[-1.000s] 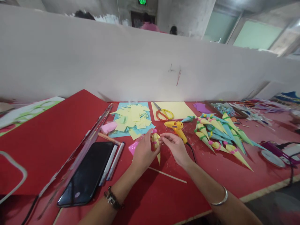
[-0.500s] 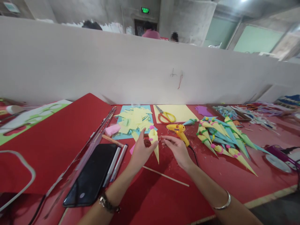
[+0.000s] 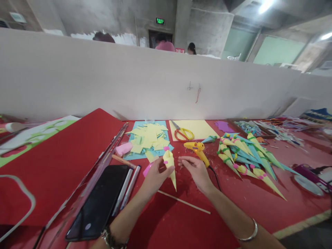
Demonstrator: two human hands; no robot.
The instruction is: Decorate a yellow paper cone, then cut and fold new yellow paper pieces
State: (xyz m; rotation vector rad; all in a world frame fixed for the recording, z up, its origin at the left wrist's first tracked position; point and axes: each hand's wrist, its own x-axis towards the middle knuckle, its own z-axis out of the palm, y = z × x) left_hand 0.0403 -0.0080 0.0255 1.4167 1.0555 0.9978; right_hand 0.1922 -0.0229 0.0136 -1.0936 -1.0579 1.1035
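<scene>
My left hand (image 3: 157, 174) pinches a pale yellow paper cone (image 3: 171, 173) between thumb and fingers, its point hanging down and pink pompoms near its top. Just right of the cone, apart from it, is my right hand (image 3: 197, 173). Its thumb and fingertips are drawn together; anything between them is too small to make out. Behind my right hand lies a yellow hot glue gun (image 3: 198, 149) with a black cord. A thin pale stick (image 3: 184, 201) lies on the red table (image 3: 166, 228) below the hands.
Finished paper cones (image 3: 249, 155) are heaped at the right. Cut paper pieces (image 3: 149, 136) lie behind my left hand, beside scissors (image 3: 184, 133) on a cream sheet (image 3: 202, 128). A black phone (image 3: 100, 200) and white pens (image 3: 129, 188) lie left. A white partition (image 3: 116, 79) rises behind.
The view has tilted up slightly, so the table sits lower. My left hand still holds the cone. My right hand has stayed close beside it, fingertips slightly farther from the cone.
</scene>
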